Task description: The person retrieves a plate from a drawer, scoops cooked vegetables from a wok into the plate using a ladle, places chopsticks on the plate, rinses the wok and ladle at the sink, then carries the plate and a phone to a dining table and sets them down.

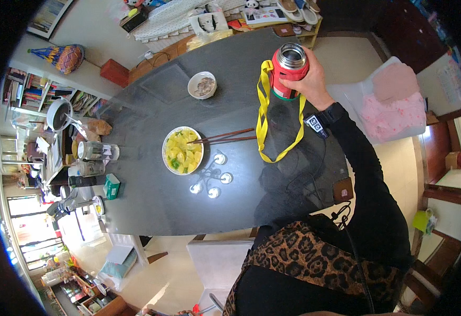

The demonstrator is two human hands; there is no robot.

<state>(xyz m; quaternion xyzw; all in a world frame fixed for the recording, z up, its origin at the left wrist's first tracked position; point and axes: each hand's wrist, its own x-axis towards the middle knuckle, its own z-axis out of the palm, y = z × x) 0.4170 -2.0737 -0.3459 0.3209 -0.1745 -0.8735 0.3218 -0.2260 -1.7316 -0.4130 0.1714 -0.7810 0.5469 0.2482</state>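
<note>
My right hand (pixel 310 81) is closed around a vacuum flask (pixel 289 71) in a red fabric sleeve. Its steel mouth has no lid on it, and I cannot tell whether its green base touches the table. A yellow strap (pixel 263 114) hangs from the sleeve in a long loop on the dark tabletop (pixel 230 114). To the left stand a white bowl of greyish food (pixel 203 85) and a patterned bowl of yellow pieces with green leaves (pixel 183 151). Brown chopsticks (pixel 230 138) reach from this bowl's rim towards the strap. My left hand is out of view.
Glass jars (pixel 100 151) and a green box (pixel 112 186) stand at the table's left end. Chairs flank it, one at the near side (pixel 218 262), another at the right holding pink cloth (pixel 392 106). A black cable (pixel 319 173) trails near my right arm.
</note>
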